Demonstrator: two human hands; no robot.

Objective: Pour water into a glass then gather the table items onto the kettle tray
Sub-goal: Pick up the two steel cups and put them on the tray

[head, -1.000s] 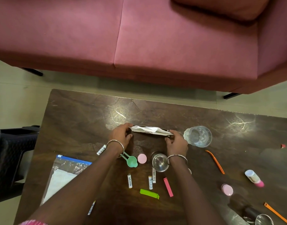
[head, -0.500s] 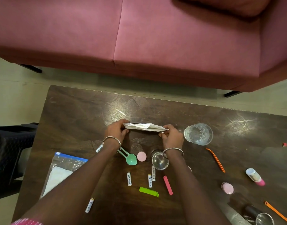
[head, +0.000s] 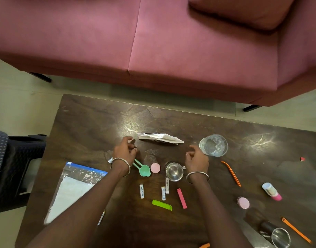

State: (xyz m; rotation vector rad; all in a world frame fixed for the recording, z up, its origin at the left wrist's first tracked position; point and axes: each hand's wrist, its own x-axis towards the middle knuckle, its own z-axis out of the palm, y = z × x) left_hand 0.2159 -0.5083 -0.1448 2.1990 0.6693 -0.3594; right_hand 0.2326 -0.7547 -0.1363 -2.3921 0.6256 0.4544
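Note:
A white crumpled packet (head: 160,138) lies on the dark wooden table (head: 92,122), free of both hands. My left hand (head: 124,151) hovers just left of it with loosely curled fingers and holds nothing. My right hand (head: 197,159) is below and right of the packet, empty too, close to a clear glass (head: 213,145). Between my wrists sit a small steel cup (head: 173,171), a pink cap (head: 155,167) and a green measuring spoon (head: 143,169). The kettle (head: 277,233) shows only partly at the bottom right corner.
Several white batteries (head: 141,191), a green clip (head: 161,204) and a pink clip (head: 181,198) lie near the front. Orange clips (head: 231,173), a pink-capped tube (head: 271,191) and another pink cap (head: 243,202) lie right. A zip bag (head: 73,188) lies left. A pink sofa (head: 153,42) stands beyond.
Both hands held the white packet by its ends before; now they have let go and drawn back toward me, leaving the packet flat on the table.

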